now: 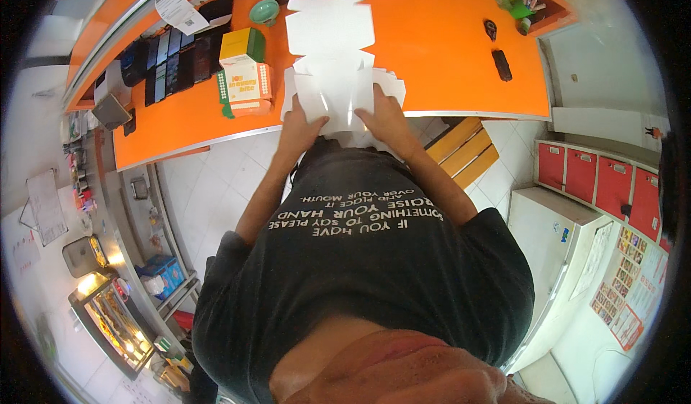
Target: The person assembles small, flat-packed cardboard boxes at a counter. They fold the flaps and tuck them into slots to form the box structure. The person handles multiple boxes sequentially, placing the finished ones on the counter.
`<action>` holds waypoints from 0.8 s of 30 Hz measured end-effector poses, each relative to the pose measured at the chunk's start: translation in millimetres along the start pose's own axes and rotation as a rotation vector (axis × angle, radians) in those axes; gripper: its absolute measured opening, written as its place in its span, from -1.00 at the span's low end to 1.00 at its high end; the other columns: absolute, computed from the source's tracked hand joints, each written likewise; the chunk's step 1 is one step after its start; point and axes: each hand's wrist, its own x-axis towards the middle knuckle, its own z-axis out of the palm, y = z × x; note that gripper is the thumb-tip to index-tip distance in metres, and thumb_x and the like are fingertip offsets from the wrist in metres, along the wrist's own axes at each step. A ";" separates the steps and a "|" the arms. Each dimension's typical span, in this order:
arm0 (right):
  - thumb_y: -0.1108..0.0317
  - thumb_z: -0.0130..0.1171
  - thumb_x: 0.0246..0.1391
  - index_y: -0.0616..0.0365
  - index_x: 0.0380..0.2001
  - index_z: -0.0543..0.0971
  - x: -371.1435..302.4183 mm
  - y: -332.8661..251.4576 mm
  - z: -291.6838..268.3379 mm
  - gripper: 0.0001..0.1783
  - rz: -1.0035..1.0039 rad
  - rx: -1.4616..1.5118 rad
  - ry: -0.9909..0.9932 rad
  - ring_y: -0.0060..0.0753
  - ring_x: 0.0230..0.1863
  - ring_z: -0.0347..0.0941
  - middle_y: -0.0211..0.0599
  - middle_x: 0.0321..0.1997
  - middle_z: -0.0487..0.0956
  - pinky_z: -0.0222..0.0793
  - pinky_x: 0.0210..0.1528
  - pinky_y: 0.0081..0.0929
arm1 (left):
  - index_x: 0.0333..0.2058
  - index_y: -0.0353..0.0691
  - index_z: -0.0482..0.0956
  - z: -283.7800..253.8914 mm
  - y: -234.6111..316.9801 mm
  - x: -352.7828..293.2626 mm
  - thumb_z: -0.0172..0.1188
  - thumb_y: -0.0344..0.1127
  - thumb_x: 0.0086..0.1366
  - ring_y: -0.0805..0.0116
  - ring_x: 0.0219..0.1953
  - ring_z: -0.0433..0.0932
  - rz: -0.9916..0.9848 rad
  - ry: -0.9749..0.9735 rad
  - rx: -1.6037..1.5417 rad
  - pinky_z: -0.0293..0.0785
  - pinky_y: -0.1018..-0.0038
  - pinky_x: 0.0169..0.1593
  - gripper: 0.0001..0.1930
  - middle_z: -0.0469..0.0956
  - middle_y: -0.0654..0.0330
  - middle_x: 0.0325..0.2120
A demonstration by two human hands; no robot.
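A white, partly folded cardboard box blank (pixel 331 33) lies on the orange table, its near end reaching over the table's front edge. My left hand (pixel 301 124) grips the near left side of the cardboard, thumb on top and other fingers mostly hidden. On the near right side, my right hand (pixel 389 119) holds it the same way, thumb pointing inward. Between the thumbs the white panel bends up slightly and catches light. More white flaps (pixel 392 85) stick out at both sides beneath it. Left of the cardboard lies a printed white, orange and green carton (pixel 246 87).
A yellow and green box (pixel 241 46) and a green bowl (pixel 264 12) stand left of the cardboard. Several dark phone-like slabs (pixel 169 69) lie farther left. At right are a black fob (pixel 490 29) and a small black case (pixel 502 65). A wooden slatted seat (pixel 464 152) sits below the table edge.
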 end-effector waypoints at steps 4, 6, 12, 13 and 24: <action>0.32 0.08 0.19 0.38 0.19 0.26 -12.8 -21.4 23.5 -0.43 -0.228 -0.073 0.116 0.30 -0.26 0.57 0.24 -0.23 0.61 0.49 -0.16 0.08 | 0.24 -0.49 0.04 14.8 25.3 4.1 0.13 -0.39 0.29 -0.35 -0.13 0.58 -0.107 0.051 -0.029 0.48 -0.03 -0.04 -0.36 0.57 -0.40 -0.21; 0.33 0.10 0.21 0.40 0.17 0.27 -12.2 -32.0 23.7 -0.46 -0.268 -0.111 0.114 0.28 -0.31 0.58 0.25 -0.20 0.60 0.51 -0.23 0.03 | 0.31 -0.44 -0.02 20.5 29.2 3.3 0.02 -0.44 0.33 -0.40 -0.07 0.52 -0.063 0.062 0.011 0.40 -0.03 0.07 -0.36 0.56 -0.37 -0.16; 0.38 0.01 0.23 0.34 0.21 0.32 -12.4 -23.9 22.7 -0.50 -0.345 0.070 0.102 0.23 -0.11 0.57 0.27 -0.02 0.56 0.49 -0.05 -0.03 | 0.40 -0.39 -0.21 43.3 14.1 4.8 0.14 -0.42 0.30 -0.24 0.14 0.44 0.288 0.249 0.085 0.26 0.04 0.25 -0.16 0.42 -0.34 0.10; 0.37 0.04 0.23 0.34 0.21 0.33 -3.9 -14.2 18.8 -0.50 -0.359 0.135 0.179 0.19 -0.08 0.57 0.26 -0.02 0.56 0.48 -0.02 -0.09 | 0.40 -0.39 -0.21 31.6 24.9 2.9 0.16 -0.42 0.29 -0.20 0.16 0.43 0.330 0.365 0.050 0.27 0.06 0.26 -0.14 0.38 -0.33 0.14; 0.29 0.12 0.27 0.38 0.12 0.43 7.8 14.1 -1.1 -0.54 -0.391 0.233 0.155 0.02 -0.08 0.60 0.12 -0.05 0.61 0.48 -0.01 -0.24 | 0.12 -0.35 0.42 9.8 12.2 -7.9 0.23 -0.26 0.35 0.34 0.00 0.51 -0.031 -0.059 -0.728 0.46 0.41 0.03 -0.56 0.54 0.13 -0.04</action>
